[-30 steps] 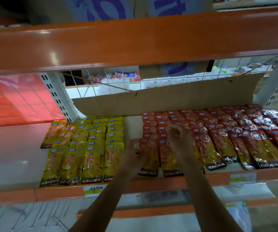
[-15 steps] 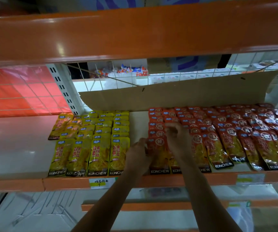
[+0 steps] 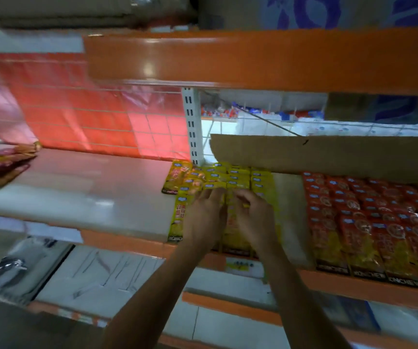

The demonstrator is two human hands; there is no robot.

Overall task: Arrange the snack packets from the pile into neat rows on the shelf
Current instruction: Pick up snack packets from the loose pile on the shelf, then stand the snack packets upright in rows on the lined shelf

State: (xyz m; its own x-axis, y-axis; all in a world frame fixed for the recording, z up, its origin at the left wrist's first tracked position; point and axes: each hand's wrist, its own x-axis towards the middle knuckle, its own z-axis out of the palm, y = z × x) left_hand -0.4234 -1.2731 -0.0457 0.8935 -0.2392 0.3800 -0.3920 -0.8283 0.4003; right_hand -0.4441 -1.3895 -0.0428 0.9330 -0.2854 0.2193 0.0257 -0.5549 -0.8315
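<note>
Left hand (image 3: 204, 217): flat, palm down on yellow packets (image 3: 230, 177), fingers spread, nothing clasped | Right hand (image 3: 254, 220): beside it on same rows, grasp indiscernible through blur | Yellow packets: on shelf (image 3: 97, 195), just left of red packets (image 3: 369, 217) | Loose pile (image 3: 4, 162): far left of yellow packets, well apart

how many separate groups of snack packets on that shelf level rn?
3: loose pile at far left; yellow packets in the middle, under left hand and right hand; red packets on the right. More may sit out of frame.
</note>
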